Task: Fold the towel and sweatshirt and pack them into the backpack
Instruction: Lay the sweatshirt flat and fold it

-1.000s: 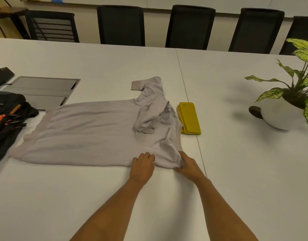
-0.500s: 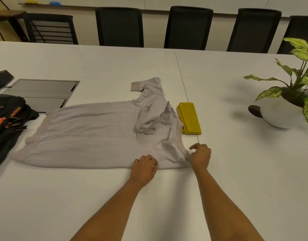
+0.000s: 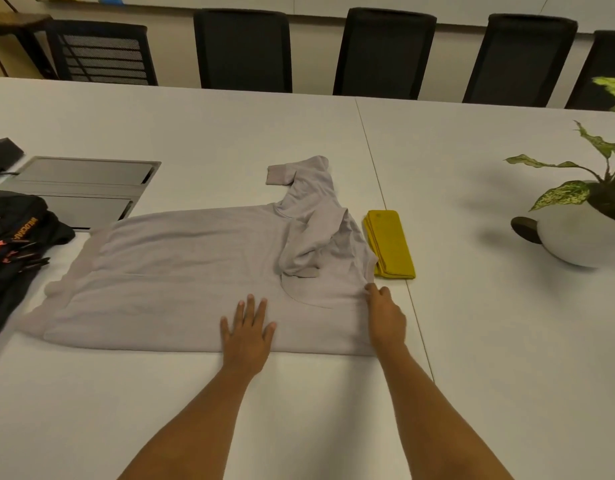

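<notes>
A pale lilac sweatshirt (image 3: 181,271) lies flat across the white table, hem to the left and neck to the right. One sleeve is bunched over its chest and the other sticks out at the back. My left hand (image 3: 247,337) presses flat on its near edge, fingers spread. My right hand (image 3: 385,317) lies along the sweatshirt's right side, fingertips touching the neck band. A yellow towel (image 3: 391,244), folded into a narrow strip, sits just right of the neck. The black backpack (image 3: 11,258) with orange zips lies at the far left, touching the hem.
A grey cable hatch (image 3: 84,188) is set into the table behind the backpack. A potted plant in a white pot (image 3: 576,240) stands at the right. Black chairs (image 3: 243,50) line the far side of the table.
My left hand has uncurled and slid forward, flat onto the sweatshirt. My right hand has moved from the near right corner up along the right edge to the neck band.
</notes>
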Available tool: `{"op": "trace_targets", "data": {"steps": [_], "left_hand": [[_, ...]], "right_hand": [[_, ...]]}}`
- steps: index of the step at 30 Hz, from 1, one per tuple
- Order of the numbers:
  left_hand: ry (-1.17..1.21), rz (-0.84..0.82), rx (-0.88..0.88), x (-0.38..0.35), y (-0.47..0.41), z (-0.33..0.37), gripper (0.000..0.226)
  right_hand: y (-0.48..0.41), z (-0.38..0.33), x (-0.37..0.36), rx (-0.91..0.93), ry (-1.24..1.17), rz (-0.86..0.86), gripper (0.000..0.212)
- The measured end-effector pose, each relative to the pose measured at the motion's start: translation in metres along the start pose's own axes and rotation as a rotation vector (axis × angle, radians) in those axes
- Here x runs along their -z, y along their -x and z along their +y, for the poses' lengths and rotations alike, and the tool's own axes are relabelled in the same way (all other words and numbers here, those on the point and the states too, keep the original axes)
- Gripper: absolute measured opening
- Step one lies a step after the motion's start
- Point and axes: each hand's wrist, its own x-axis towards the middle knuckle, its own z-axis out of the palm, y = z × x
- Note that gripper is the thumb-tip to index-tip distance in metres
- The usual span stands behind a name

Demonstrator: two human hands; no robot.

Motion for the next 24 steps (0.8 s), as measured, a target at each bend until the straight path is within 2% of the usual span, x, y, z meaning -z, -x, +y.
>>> {"op": "trace_targets", "data": {"steps": [2, 4, 6, 8, 11, 15, 17, 19, 22, 24], "left_hand": [[-0.035, 0.043, -0.036, -0.006, 0.005, -0.011, 0.074], [-0.030, 0.043, -0.036, -0.006, 0.006, -0.015, 0.063], [-0.008, 0.043, -0.031, -0.003, 0.005, -0.013, 0.061], [0.014, 0.066, -0.034, -0.001, 0.001, -0.010, 0.062], [0.048, 0.079, -0.027, 0.004, -0.008, -0.003, 0.072], [0.177, 0.075, -0.046, 0.016, -0.027, 0.007, 0.103], [0.227, 0.091, -0.055, 0.028, -0.034, 0.012, 0.095], [0.280, 0.121, -0.078, 0.041, -0.038, 0.017, 0.085], [0.379, 0.204, -0.083, 0.061, -0.046, 0.026, 0.064], [0.433, 0.262, -0.095, 0.075, -0.051, 0.033, 0.063]], "right_hand": [[-0.006, 0.015, 0.001, -0.007, 0.118, -0.001, 0.044], [-0.013, 0.023, 0.003, -0.081, 0.125, 0.025, 0.046], [-0.022, 0.022, 0.005, -0.136, -0.020, 0.159, 0.035], [-0.037, 0.006, 0.009, -0.125, -0.285, 0.266, 0.025], [-0.065, -0.036, 0.018, -0.137, -0.694, 0.135, 0.039], [-0.097, -0.081, 0.017, -0.048, -0.740, -0.097, 0.066], [-0.108, -0.091, 0.016, -0.025, -0.751, -0.145, 0.056], [-0.112, -0.094, 0.019, -0.030, -0.777, -0.191, 0.026], [-0.107, -0.104, 0.028, -0.005, -0.867, -0.158, 0.023], [-0.097, -0.116, 0.036, -0.002, -0.992, -0.102, 0.023]]}}
